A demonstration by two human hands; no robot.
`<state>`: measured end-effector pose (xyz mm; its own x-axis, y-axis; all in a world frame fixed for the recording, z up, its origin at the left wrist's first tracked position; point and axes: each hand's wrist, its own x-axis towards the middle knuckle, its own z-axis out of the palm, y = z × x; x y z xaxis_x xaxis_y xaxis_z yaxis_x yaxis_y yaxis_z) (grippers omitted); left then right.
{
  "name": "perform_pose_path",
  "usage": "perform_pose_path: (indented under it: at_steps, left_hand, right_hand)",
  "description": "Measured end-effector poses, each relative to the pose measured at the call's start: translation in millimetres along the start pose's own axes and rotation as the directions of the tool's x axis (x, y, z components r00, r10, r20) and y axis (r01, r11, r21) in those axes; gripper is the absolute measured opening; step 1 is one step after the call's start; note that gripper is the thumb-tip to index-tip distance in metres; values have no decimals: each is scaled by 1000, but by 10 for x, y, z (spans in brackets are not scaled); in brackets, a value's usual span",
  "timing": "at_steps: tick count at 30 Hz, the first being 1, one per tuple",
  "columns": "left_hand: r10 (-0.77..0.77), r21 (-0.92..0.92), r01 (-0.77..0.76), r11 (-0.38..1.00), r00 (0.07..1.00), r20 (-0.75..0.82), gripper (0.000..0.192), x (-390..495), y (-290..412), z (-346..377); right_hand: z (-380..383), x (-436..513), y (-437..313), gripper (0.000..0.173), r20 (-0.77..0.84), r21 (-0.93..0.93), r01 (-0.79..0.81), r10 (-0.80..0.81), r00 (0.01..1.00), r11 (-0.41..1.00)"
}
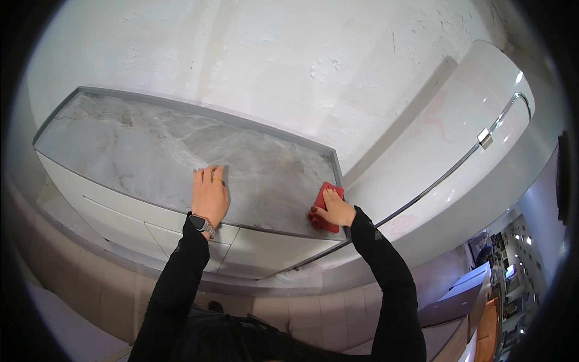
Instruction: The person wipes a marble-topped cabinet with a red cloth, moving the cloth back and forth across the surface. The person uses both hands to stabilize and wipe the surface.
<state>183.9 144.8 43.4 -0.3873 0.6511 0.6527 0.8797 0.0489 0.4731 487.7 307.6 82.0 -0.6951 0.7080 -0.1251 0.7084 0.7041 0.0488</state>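
Note:
A marble-patterned grey cabinet top [149,149] with a raised grey rim spans the view before me. Near its front edge, my left hand [211,194] rests on the surface with nothing in it; a ring and a metal-banded watch show there. At the right end, my right hand [337,209] presses a folded red cloth [326,221] against the top, close to the corner of the rim. The palm covers part of the cloth. White drawer fronts [190,237] run below the front edge.
A textured white wall [271,59] rises behind the cabinet. To the right stands a glossy white curved panel [452,117] with a long metal handle bar [434,184]. Beige floor tiles [337,312] lie below. Other furniture [466,289] appears at the lower right.

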Motion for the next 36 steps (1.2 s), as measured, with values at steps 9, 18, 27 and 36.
perform_pose_path:
  at_steps: [9,18,27,36]
  left_hand:
    - [-24,44,26,999,999,-27,35,-5,-47,33]
    - [-18,-10,18,1000,1000,-19,38,3,-49,56]
    - [-13,-24,12,1000,999,-43,33,-7,-66,111]
    - [-7,19,8,1000,1000,-31,31,-20,-60,92]
  right_hand:
    - [-207,91,-1094,71,34,-22,434,-433,901,901]
    - [-332,1374,-1648,75,82,-2,403,-402,912,915]
    - [-258,1493,-446,67,89,73,42,-49,995,996]
    - [73,463,211,71,-82,-50,-82,78,994,995]
